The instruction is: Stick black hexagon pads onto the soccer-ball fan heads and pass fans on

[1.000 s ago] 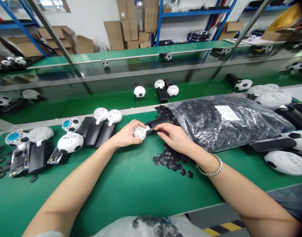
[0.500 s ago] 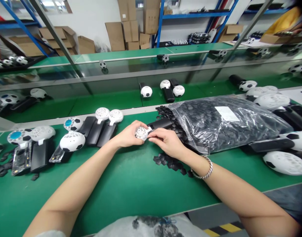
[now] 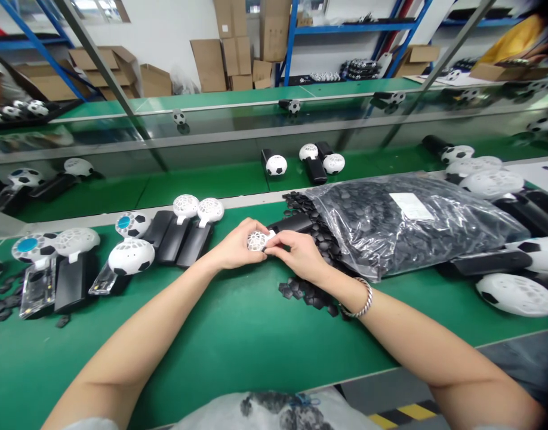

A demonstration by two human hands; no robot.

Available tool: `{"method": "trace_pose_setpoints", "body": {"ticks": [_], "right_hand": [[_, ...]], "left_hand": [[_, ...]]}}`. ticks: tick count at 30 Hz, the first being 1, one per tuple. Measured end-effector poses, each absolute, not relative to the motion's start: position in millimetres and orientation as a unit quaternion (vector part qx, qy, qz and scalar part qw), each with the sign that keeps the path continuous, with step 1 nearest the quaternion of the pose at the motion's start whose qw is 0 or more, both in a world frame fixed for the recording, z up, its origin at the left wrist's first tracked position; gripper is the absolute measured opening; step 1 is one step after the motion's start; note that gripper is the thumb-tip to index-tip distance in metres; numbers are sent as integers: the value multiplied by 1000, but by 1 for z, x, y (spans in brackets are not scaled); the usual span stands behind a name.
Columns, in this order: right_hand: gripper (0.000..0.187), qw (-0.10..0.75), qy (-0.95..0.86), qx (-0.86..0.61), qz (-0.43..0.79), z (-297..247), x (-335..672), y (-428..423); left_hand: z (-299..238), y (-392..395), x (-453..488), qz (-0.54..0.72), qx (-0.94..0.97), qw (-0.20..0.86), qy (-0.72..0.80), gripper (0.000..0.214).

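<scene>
In the head view, my left hand [image 3: 240, 246] is wrapped round a white lattice ball head [image 3: 256, 241], its thumb and fingers on either side. The ball is joined to a black handle [image 3: 292, 224] that points right toward the pile of black pieces. At the ball's right edge my right hand [image 3: 297, 254] has thumb and forefinger pressed together on a small dark piece [image 3: 264, 249], mostly hidden by the fingertips. More black pieces [image 3: 307, 294] lie loose below my right wrist.
A clear plastic bag [image 3: 417, 227] full of black pieces lies to the right. Several ball-headed units [image 3: 179, 239] stand on the left of the green table [image 3: 220, 352]. Beyond the ledge, a green conveyor belt [image 3: 202, 176] carries similar units. Another person's yellow sleeve [image 3: 509, 42] shows far right.
My right hand has moved slightly left, its fingertips now against the ball's edge. My left hand stays nearly in place. Units on the near belt moved right; those on the far belt moved left.
</scene>
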State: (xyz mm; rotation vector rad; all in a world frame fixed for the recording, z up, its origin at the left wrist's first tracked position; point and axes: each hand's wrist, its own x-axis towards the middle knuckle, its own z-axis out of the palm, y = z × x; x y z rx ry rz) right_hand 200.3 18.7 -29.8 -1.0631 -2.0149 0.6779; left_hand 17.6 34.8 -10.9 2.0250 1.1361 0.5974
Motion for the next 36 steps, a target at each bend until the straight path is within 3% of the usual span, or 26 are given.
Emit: {"method": "trace_pose_setpoints", "body": {"ticks": [18,27,33,36], "right_hand": [[3,365,-789,-417,265,-29,199,22],[6,305,-802,-441,261,-22,200,29],[5,250,-820,-440,268,6,201,33],[11,273,-840,-428,191,31,228,66]], "left_hand": [[-12,31,18,230,807,325,436,36],[-15,29,25,246,796,301,464,33],[-4,28,25,260,781,326,465,31],[19,46,22,257,775,319,481,35]]}}
